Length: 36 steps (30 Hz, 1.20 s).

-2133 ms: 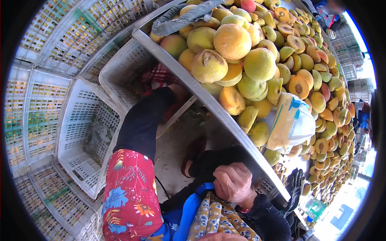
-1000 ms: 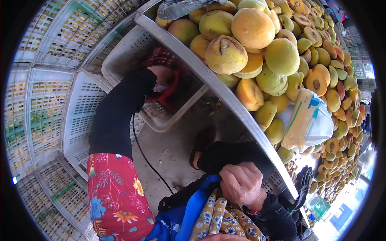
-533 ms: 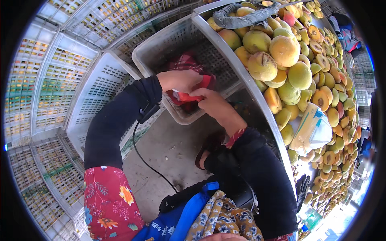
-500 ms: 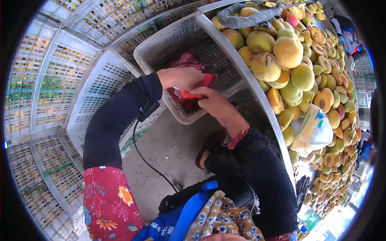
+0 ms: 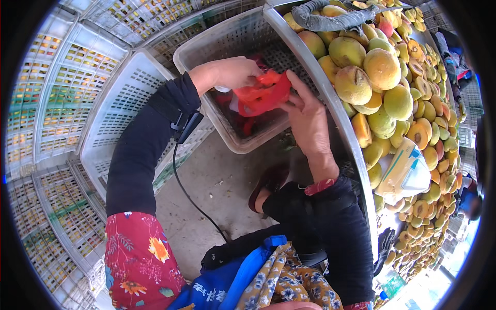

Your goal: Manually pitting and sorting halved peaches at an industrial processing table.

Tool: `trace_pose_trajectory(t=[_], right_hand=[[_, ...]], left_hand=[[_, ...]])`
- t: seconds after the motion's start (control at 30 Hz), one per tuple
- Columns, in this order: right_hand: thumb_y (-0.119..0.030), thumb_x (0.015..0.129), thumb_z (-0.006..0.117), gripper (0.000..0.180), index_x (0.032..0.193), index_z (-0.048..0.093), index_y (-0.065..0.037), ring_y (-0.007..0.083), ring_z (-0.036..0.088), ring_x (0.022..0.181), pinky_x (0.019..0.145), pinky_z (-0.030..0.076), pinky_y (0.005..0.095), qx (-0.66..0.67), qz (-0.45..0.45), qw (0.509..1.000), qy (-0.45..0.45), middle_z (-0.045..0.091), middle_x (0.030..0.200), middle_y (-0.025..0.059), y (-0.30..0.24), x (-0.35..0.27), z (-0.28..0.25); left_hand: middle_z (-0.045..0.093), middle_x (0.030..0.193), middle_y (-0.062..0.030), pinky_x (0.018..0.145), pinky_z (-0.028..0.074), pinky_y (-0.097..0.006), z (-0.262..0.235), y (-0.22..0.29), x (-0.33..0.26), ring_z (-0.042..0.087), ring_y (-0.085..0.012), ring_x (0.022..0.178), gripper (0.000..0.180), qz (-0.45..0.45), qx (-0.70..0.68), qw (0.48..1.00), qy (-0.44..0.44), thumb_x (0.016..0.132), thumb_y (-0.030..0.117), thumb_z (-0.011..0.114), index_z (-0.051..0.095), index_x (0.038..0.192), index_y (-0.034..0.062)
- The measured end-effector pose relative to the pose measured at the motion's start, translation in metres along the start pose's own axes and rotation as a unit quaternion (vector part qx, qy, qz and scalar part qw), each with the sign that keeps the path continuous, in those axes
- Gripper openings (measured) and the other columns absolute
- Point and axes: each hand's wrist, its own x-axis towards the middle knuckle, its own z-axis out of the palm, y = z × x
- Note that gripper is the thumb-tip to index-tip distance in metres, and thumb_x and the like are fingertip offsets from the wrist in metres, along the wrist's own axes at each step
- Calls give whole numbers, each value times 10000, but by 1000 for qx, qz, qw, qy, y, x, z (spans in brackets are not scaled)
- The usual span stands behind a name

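A bright red bag [image 5: 263, 98], thin and crumpled like plastic, is held over the grey plastic crate [image 5: 245, 145] in front of me. My left hand [image 5: 230, 72] grips it from the left, with the fingers closed and partly hidden behind the bag. On the opposite side, my right hand [image 5: 312, 124] pinches the bag's edge between thumb and fingers. Darker red material shows lower in the crate. A small white bit sticks out beneath my left hand. What the bag contains cannot be seen.
Whole and halved yellow-green peaches [image 5: 382, 70] heap up on a metal-edged table [image 5: 343, 121] at the right, with a soft white-and-yellow packet [image 5: 405, 170] on them. A pale crate [image 5: 106, 129] stands left; fruit-filled crates line the far left. A black cable [image 5: 194, 199] hangs from my left sleeve.
The red bag has been lifted and spread wider between my hands. My right hand has moved up and right, pulling its edge. The plaid cloth seen earlier is now mostly covered.
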Motion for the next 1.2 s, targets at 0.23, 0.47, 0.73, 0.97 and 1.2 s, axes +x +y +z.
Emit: trace_pose_trajectory(t=[0.23,0.47,0.73,0.97,1.2], right_hand=[[-44,824,604,192,1008,660,-47,338,620,946,797,497,343,-464,-105,875,87,630,1063,195,0,0,-4],[-269,923,396,354,866,637,-15,227,616,782,789,454,388,-286,62,954,70,610,725,146,-50,2,15],[-206,943,356,355,977,589,60,200,562,728,759,454,321,91,118,989,-5,637,813,133,-43,1,9],[-457,1017,292,593,1337,498,-2,128,523,705,794,427,291,38,33,999,19,660,1095,125,-77,1,13],[-311,990,460,394,1049,676,13,98,562,757,840,421,277,-91,-128,987,16,644,1120,80,-67,-3,9]], left_hand=[[649,854,-215,684,502,-417,-1,-55,-23,624,-393,804,250,26,117,985,126,786,99,623,671,1024,41],[569,622,-79,473,496,-305,-6,-36,-74,621,-179,543,155,-186,-15,978,92,826,116,651,625,832,-37],[670,747,-127,539,530,-344,34,20,-51,687,-238,708,267,-73,-114,985,-106,863,248,654,675,958,-1],[627,791,-86,608,512,-357,76,-48,-12,643,-233,728,204,78,261,962,18,831,172,638,649,989,44],[657,896,-135,688,523,-386,101,-79,45,656,-318,781,280,106,454,885,-8,790,133,637,637,1061,64]])
